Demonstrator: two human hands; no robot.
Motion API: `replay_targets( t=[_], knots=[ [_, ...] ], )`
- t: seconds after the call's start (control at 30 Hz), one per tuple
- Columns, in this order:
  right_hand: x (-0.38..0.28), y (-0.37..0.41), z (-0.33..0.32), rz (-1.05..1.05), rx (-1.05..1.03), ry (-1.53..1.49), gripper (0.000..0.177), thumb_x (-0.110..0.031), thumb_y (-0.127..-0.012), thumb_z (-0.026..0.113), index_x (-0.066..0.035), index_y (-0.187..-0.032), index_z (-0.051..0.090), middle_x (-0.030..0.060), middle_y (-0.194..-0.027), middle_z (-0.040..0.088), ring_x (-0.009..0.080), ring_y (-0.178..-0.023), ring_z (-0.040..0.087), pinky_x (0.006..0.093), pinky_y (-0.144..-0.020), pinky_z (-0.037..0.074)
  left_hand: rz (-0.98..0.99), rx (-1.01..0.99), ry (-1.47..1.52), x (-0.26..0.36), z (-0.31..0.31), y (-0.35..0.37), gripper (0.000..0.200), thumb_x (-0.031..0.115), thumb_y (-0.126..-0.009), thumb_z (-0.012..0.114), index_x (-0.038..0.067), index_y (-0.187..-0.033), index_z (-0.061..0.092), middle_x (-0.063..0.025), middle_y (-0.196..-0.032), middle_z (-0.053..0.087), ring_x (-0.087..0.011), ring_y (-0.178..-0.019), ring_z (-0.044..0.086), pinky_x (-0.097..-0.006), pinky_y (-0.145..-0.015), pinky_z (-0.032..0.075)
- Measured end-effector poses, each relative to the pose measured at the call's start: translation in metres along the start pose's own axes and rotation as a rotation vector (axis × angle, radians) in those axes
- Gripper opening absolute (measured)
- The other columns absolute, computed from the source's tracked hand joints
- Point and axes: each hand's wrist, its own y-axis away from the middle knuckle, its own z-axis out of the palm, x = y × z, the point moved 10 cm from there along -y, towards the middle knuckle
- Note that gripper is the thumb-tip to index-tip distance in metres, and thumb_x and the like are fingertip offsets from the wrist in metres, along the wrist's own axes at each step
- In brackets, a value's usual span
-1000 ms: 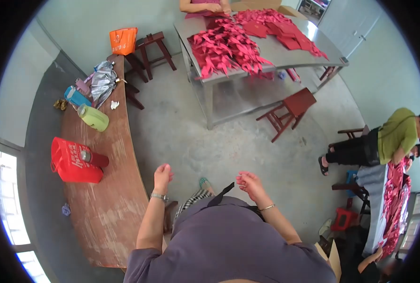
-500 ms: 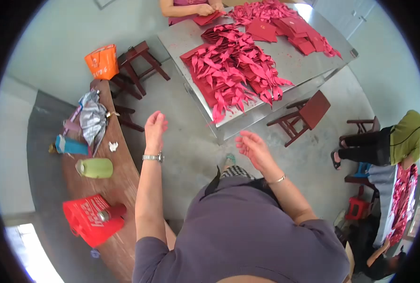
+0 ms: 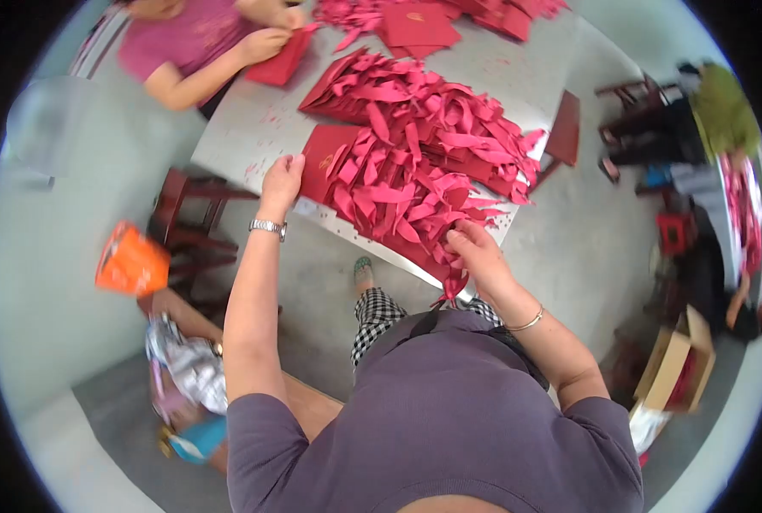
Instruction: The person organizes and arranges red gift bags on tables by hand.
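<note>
On the metal table lies a front row of dark red folders or flat bags (image 3: 319, 162), overlapping and bearing pink-red ribbon bows (image 3: 398, 192). My left hand (image 3: 283, 181), with a watch on its wrist, is at the row's left end. Its loosely curled fingertips meet the edge of the endmost red piece; no firm grip shows. At the right end, my right hand (image 3: 477, 248) reaches over the ribbons, thumb and fingers somewhat apart, fingertips at the bows. A bangle circles that wrist. Behind lies a second ribboned row (image 3: 338, 90).
Across the metal table (image 3: 227, 145), a person in a pink top (image 3: 184, 43) handles a red piece (image 3: 280, 61). More red pieces (image 3: 417, 27) lie at the back. Stools (image 3: 197, 205) and an orange bag (image 3: 133, 258) are left; a cardboard box (image 3: 659, 372) and other people are right.
I have come up to the table. Both my hands, held apart in the air before, now reach the two ends of the front row. The view has turned left.
</note>
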Motion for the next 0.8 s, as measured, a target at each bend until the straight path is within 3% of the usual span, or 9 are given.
replay_targets(
  t=[0.17,0.3,0.47,0.53,0.57,0.67,0.7,0.77,0.8],
  knots=[
    [-0.011,-0.003,0.013,0.000,0.196,0.084,0.030,-0.028,-0.089,0.057,-0.002,-0.105,0.056,-0.0003,-0.084,0.056,0.0067,-0.074,0.050,0.0204,-0.061,0.040,0.348,-0.318,0.091,0.053,0.040,0.000,0.040,0.034,-0.088,0.053,-0.001,-0.107,0.060,-0.0244,-0.101,0.060,-0.0368,-0.094,0.057,-0.0409,-0.083,0.045],
    [-0.050,0.006,0.047,-0.258,0.256,0.099,0.041,-0.027,-0.083,0.064,0.003,-0.107,0.052,0.0089,-0.091,0.061,0.0151,-0.086,0.058,0.0291,-0.076,0.048,0.405,-0.222,0.158,0.057,0.035,0.018,0.036,0.030,-0.090,0.051,-0.001,-0.107,0.060,-0.0230,-0.102,0.060,-0.0372,-0.095,0.056,-0.0413,-0.083,0.044],
    [-0.075,-0.003,0.094,-0.363,0.194,0.138,0.055,-0.032,-0.081,0.067,0.006,-0.114,0.044,0.0167,-0.100,0.059,0.0225,-0.094,0.059,0.0344,-0.084,0.047,0.329,-0.376,0.526,0.030,0.036,0.011,0.034,0.019,-0.092,0.050,0.002,-0.122,0.053,-0.0170,-0.112,0.059,-0.0276,-0.111,0.054,-0.0329,-0.091,0.043],
    [-0.085,-0.007,0.105,-0.330,0.239,0.257,0.057,-0.032,-0.085,0.064,0.005,-0.120,0.039,0.0184,-0.116,0.052,0.0249,-0.111,0.050,0.0357,-0.094,0.041,0.641,-0.131,0.491,0.062,-0.012,0.025,0.036,0.010,-0.092,0.050,0.003,-0.127,0.048,-0.0109,-0.119,0.057,-0.0200,-0.113,0.051,-0.0299,-0.092,0.043],
    [-0.091,-0.008,0.110,-0.336,0.280,0.291,0.061,-0.034,-0.085,0.064,0.006,-0.122,0.038,0.0212,-0.119,0.051,0.0282,-0.114,0.049,0.0371,-0.095,0.040,0.510,-0.340,0.726,0.051,-0.001,0.017,0.041,0.002,-0.089,0.051,0.004,-0.130,0.046,-0.0061,-0.118,0.057,-0.0156,-0.110,0.051,-0.0278,-0.093,0.042],
    [-0.090,-0.021,0.132,-0.466,0.252,0.278,0.072,-0.040,-0.085,0.061,0.009,-0.129,0.031,0.0265,-0.122,0.049,0.0323,-0.116,0.049,0.0384,-0.097,0.039,0.271,-0.454,0.980,0.039,-0.006,0.013,0.040,0.000,-0.087,0.050,0.004,-0.127,0.049,-0.0035,-0.115,0.058,-0.0132,-0.105,0.053,-0.0270,-0.092,0.042],
    [-0.080,-0.034,0.140,-0.409,0.141,0.278,0.084,-0.043,-0.085,0.059,0.007,-0.139,0.018,0.0261,-0.128,0.044,0.0304,-0.123,0.042,0.0372,-0.099,0.037,0.454,-0.400,0.716,0.038,-0.011,0.011,0.037,0.003,-0.086,0.051,0.003,-0.123,0.052,-0.0045,-0.112,0.061,-0.0142,-0.101,0.055,-0.0287,-0.089,0.043],
    [-0.088,-0.033,0.153,-0.449,0.116,0.275,0.085,-0.043,-0.085,0.059,0.007,-0.139,0.018,0.0253,-0.128,0.043,0.0295,-0.123,0.042,0.0365,-0.099,0.036,0.486,-0.379,0.541,0.031,-0.010,0.011,0.035,0.010,-0.086,0.054,0.001,-0.120,0.052,-0.0069,-0.110,0.062,-0.0161,-0.099,0.056,-0.0311,-0.087,0.044],
    [-0.093,-0.032,0.161,-0.488,0.084,0.281,0.085,-0.044,-0.085,0.059,0.006,-0.140,0.017,0.0244,-0.129,0.043,0.0285,-0.123,0.042,0.0358,-0.100,0.036,0.317,-0.486,0.616,0.017,0.003,0.011,0.038,0.015,-0.084,0.057,0.000,-0.119,0.052,-0.0099,-0.112,0.060,-0.0189,-0.101,0.055,-0.0331,-0.088,0.043]
  ],
)
